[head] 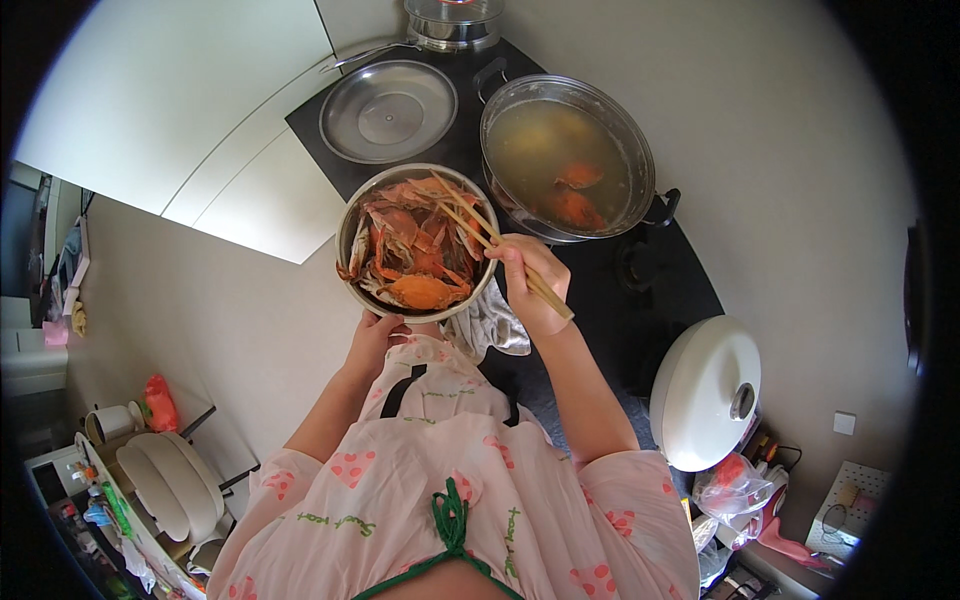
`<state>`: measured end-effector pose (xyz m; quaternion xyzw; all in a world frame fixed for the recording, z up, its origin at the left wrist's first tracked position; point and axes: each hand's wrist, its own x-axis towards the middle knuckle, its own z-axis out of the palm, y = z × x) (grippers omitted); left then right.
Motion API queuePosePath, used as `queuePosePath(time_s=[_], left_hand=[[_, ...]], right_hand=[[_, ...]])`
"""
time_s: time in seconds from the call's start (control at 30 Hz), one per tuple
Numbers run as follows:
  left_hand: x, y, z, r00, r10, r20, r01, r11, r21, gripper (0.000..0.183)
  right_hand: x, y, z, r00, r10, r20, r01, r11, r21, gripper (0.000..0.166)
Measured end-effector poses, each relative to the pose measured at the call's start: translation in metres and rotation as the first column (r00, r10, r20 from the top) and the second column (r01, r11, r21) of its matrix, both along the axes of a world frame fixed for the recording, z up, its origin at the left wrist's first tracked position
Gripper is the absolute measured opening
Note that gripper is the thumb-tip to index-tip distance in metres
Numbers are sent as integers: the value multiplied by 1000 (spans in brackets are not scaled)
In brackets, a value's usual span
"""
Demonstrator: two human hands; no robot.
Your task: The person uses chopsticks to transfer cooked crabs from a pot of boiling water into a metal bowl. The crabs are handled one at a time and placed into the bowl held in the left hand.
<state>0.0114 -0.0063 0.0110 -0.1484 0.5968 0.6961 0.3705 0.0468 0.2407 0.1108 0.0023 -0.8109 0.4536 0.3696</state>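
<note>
My left hand [379, 337] grips the near rim of a round metal bowl [347, 225], fingers curled beneath it. Several orange cooked crabs [424, 291] fill the bowl. A pair of wooden chopsticks [534, 279] is held in my right hand [534, 274], just right of the bowl, with the tips over the crabs. Beyond that hand stands a large two-handled steel pot [643, 142] of cloudy liquid. Two orange crab pieces [576, 208] show at the near side of the liquid, and paler yellowish lumps [555, 127] lie blurred deeper in it.
A shallow steel pan or tray [388, 112] lies left of the pot on the black counter [465, 105]. Behind it stands a steel steamer [454, 30]. A white domed lid [705, 390] rests at the right. A crumpled cloth [491, 322] hangs below the bowl.
</note>
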Motion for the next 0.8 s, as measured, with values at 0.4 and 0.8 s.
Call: queuePosePath(time_s=[0.4, 0.8], left_hand=[[-1, 1, 2, 1000, 6, 2, -6, 1000, -20, 27], [-1, -1, -4, 1000, 13, 7, -13, 1000, -5, 26]], right_hand=[[42, 16, 48, 999, -3, 50, 14, 974, -226, 35], [49, 99, 88, 860, -471, 197, 510, 813, -281, 34]])
